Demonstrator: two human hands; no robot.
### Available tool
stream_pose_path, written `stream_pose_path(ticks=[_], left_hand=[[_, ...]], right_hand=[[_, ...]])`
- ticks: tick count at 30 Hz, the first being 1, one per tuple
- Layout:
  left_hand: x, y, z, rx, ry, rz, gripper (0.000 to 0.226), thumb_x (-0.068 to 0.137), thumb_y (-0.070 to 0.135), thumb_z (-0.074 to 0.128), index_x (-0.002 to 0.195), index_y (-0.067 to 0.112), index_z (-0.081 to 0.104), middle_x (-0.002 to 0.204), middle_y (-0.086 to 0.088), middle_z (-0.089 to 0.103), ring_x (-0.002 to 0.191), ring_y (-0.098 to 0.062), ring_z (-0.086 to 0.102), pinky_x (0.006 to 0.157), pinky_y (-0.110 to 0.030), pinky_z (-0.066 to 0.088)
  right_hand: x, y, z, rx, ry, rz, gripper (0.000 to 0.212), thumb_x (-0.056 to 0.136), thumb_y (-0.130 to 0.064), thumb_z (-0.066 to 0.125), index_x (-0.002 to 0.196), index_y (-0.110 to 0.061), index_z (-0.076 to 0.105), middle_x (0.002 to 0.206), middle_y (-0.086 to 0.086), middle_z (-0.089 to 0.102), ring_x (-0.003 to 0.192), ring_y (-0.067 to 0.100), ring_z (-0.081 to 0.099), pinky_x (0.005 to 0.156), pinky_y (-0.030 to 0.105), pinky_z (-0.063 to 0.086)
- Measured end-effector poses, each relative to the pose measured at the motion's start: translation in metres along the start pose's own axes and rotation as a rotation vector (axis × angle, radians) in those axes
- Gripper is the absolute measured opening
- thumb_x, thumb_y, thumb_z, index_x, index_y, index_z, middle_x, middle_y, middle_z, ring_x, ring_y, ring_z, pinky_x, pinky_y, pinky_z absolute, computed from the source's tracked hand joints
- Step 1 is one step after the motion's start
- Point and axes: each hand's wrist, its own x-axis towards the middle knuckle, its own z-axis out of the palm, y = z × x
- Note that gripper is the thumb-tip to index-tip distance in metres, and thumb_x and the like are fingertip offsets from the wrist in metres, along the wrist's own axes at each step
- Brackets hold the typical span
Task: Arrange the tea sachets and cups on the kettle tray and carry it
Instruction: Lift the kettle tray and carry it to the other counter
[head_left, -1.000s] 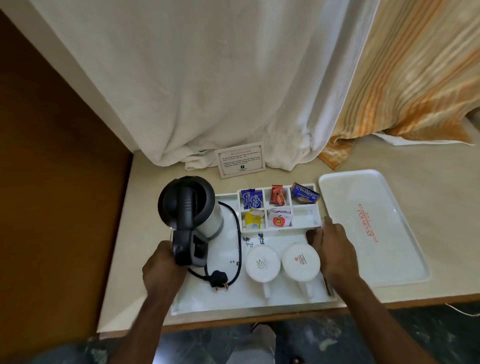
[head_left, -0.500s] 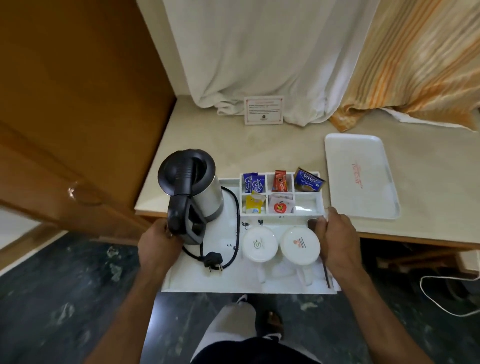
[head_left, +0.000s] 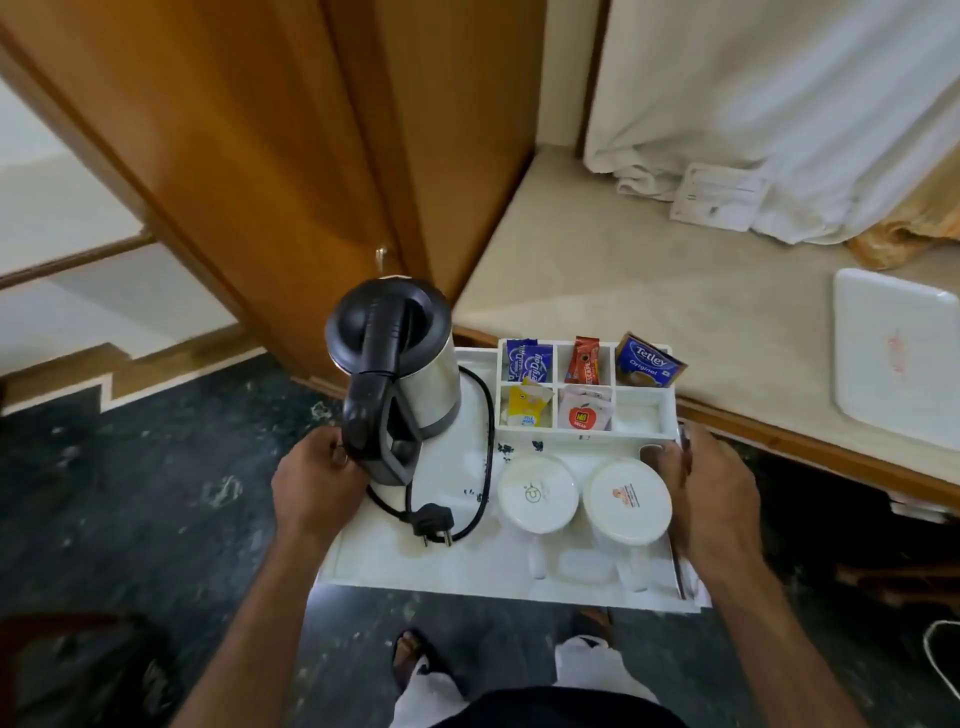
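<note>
The white kettle tray (head_left: 467, 571) hangs in the air over the dark floor, just off the counter. My left hand (head_left: 317, 483) grips its left edge beside the black-and-steel kettle (head_left: 400, 364). My right hand (head_left: 706, 499) grips the right edge. Two white cups (head_left: 537, 493) (head_left: 626, 501) sit upside down on the tray in front of the sachet compartments. Those hold blue sachets (head_left: 527, 361), a red sachet (head_left: 584, 361), a Tetley tea sachet (head_left: 647, 361), a yellow sachet (head_left: 524, 408) and a white sugar sachet (head_left: 584, 410). The kettle's cord and plug (head_left: 434, 522) lie on the tray.
The beige counter (head_left: 649, 291) is to the right, with a second white tray (head_left: 898, 358), a small card (head_left: 719, 195) and white curtain (head_left: 779, 93) at its back. A wooden door (head_left: 270, 145) stands to the left. My feet (head_left: 410, 654) are below the tray.
The tray has come off the counter and moved back and left with me. It now hangs over the floor, and my view has turned left toward the wooden door.
</note>
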Motion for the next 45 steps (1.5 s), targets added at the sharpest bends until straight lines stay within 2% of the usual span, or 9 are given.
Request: stream_pose_path(ticks=[6, 11, 14, 20, 25, 27, 30, 38, 45], left_hand=[[0.030, -0.092, -0.086, -0.046, 0.047, -0.013, 0.013, 0.071, 0.028, 0.055, 0.064, 0.017, 0.051, 0.057, 0.000, 0.057, 0.057, -0.020, 0.053, 0.053, -0.029, 0.039], [0.064, -0.157, -0.141, -0.005, 0.118, -0.121, 0.016, 0.078, 0.016, 0.060, 0.066, 0.022, 0.051, 0.062, 0.002, 0.058, 0.059, -0.015, 0.051, 0.052, -0.029, 0.035], [0.090, -0.196, -0.169, 0.022, 0.173, -0.181, 0.017, 0.078, 0.019, 0.062, 0.065, 0.022, 0.051, 0.060, 0.004, 0.055, 0.057, -0.012, 0.049, 0.051, -0.028, 0.033], [0.152, -0.259, -0.204, 0.003, 0.280, -0.274, 0.027, 0.080, 0.043, 0.067, 0.074, 0.017, 0.060, 0.062, 0.007, 0.054, 0.059, -0.010, 0.046, 0.052, -0.031, 0.036], [0.236, -0.302, -0.238, 0.019, 0.314, -0.335, 0.028, 0.083, 0.043, 0.067, 0.069, 0.022, 0.055, 0.062, 0.010, 0.052, 0.058, -0.010, 0.047, 0.052, -0.031, 0.035], [0.268, -0.315, -0.257, -0.013, 0.327, -0.368, 0.034, 0.079, 0.053, 0.062, 0.068, 0.022, 0.055, 0.063, 0.006, 0.056, 0.062, -0.019, 0.054, 0.054, -0.035, 0.039], [0.312, -0.325, -0.285, -0.060, 0.367, -0.396, 0.047, 0.061, 0.071, 0.047, 0.068, 0.025, 0.054, 0.064, 0.007, 0.058, 0.063, -0.015, 0.053, 0.055, -0.034, 0.039], [0.427, -0.377, -0.340, -0.116, 0.441, -0.485, 0.051, 0.059, 0.072, 0.049, 0.067, 0.022, 0.057, 0.064, 0.007, 0.058, 0.064, -0.014, 0.054, 0.055, -0.031, 0.042], [0.542, -0.435, -0.374, -0.137, 0.372, -0.448, 0.032, 0.068, 0.056, 0.059, 0.069, 0.024, 0.057, 0.067, 0.009, 0.058, 0.065, -0.011, 0.052, 0.056, -0.029, 0.039]], right_hand=[[-0.050, -0.098, 0.061, 0.009, -0.025, -0.070, 0.017, 0.095, -0.033, 0.054, 0.100, -0.017, 0.057, 0.092, 0.008, 0.064, 0.079, 0.023, 0.057, 0.070, 0.036, 0.050], [-0.073, -0.179, 0.108, 0.028, -0.033, -0.164, 0.020, 0.095, -0.033, 0.053, 0.105, -0.016, 0.056, 0.094, 0.007, 0.066, 0.083, 0.023, 0.061, 0.073, 0.044, 0.056], [-0.074, -0.233, 0.141, -0.011, -0.021, -0.258, 0.024, 0.095, -0.031, 0.053, 0.112, -0.014, 0.057, 0.097, 0.009, 0.068, 0.081, 0.020, 0.059, 0.070, 0.036, 0.053], [-0.056, -0.336, 0.206, -0.012, -0.102, -0.396, 0.025, 0.098, -0.031, 0.045, 0.111, -0.013, 0.057, 0.097, 0.009, 0.065, 0.085, 0.023, 0.059, 0.069, 0.030, 0.045], [-0.026, -0.435, 0.270, -0.006, -0.173, -0.464, 0.034, 0.099, -0.028, 0.044, 0.126, -0.010, 0.054, 0.098, 0.010, 0.063, 0.082, 0.017, 0.054, 0.066, 0.030, 0.045], [-0.014, -0.477, 0.294, -0.004, -0.220, -0.458, 0.040, 0.099, -0.027, 0.043, 0.135, -0.008, 0.048, 0.105, 0.012, 0.061, 0.087, 0.019, 0.053, 0.068, 0.032, 0.046], [-0.004, -0.538, 0.323, 0.043, -0.251, -0.477, 0.043, 0.099, -0.024, 0.043, 0.138, -0.006, 0.046, 0.111, 0.017, 0.060, 0.092, 0.026, 0.056, 0.068, 0.031, 0.042], [0.026, -0.686, 0.391, 0.020, -0.240, -0.588, 0.038, 0.095, -0.011, 0.052, 0.130, 0.004, 0.054, 0.105, 0.029, 0.062, 0.092, 0.042, 0.060, 0.069, 0.036, 0.043], [0.040, -0.786, 0.460, 0.012, -0.190, -0.589, 0.036, 0.094, -0.012, 0.052, 0.128, 0.002, 0.055, 0.106, 0.028, 0.063, 0.091, 0.043, 0.060, 0.070, 0.037, 0.045]])
